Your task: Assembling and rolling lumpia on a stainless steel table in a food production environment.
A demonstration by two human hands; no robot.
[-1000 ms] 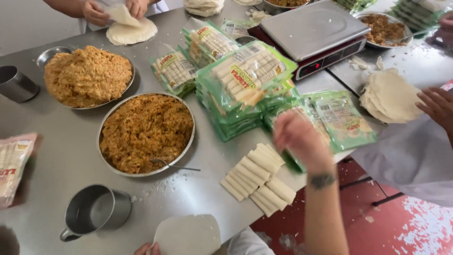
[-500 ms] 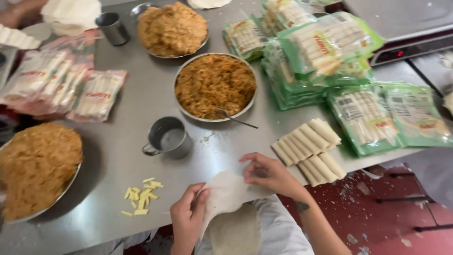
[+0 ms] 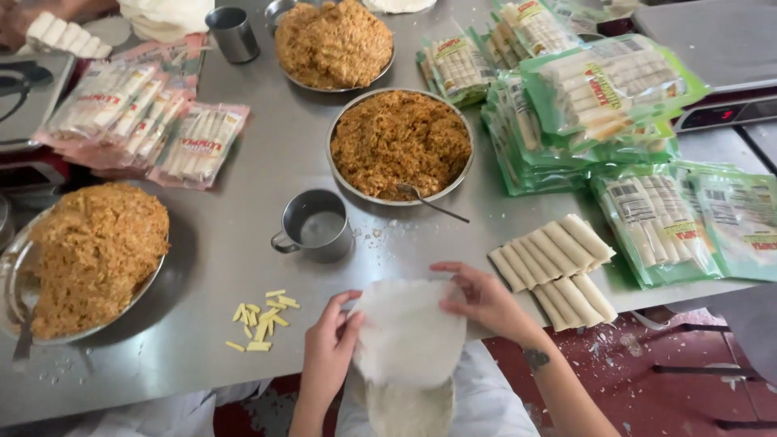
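I'm looking straight down at the near edge of the steel table (image 3: 227, 243), and both of my hands are on one thin white wrapper (image 3: 409, 332). My left hand (image 3: 330, 352) pinches its left rim, thumb on top and fingers curled under, closed on the sheet. My right hand (image 3: 484, 301) is at the upper right rim, fingers spread fairly flat across the top and lightly bent over the edge, also holding it. The wrapper is roughly round, so I can't pick out a long axis; it hangs partly over the table edge toward my lap, where another pale sheet (image 3: 409, 409) sits beneath it, though I can't quite tell whether that is one wrapper or a stack.

What matters here is where the filling lies. The round pan of shredded orange-brown filling (image 3: 401, 142) is straight ahead of the wrapper, beyond the small metal cup (image 3: 316, 226), with a spoon (image 3: 425, 201) resting on its near rim, handle pointing down and right. That handle is on my right hand's side and closer to it than to the left.

Finished rolls (image 3: 554, 259) lie just to the right of my right hand, side by side. Small yellow sticks (image 3: 261, 320) lie scattered just left of my left hand. A second heaped tray (image 3: 89, 259) is well off to the left.
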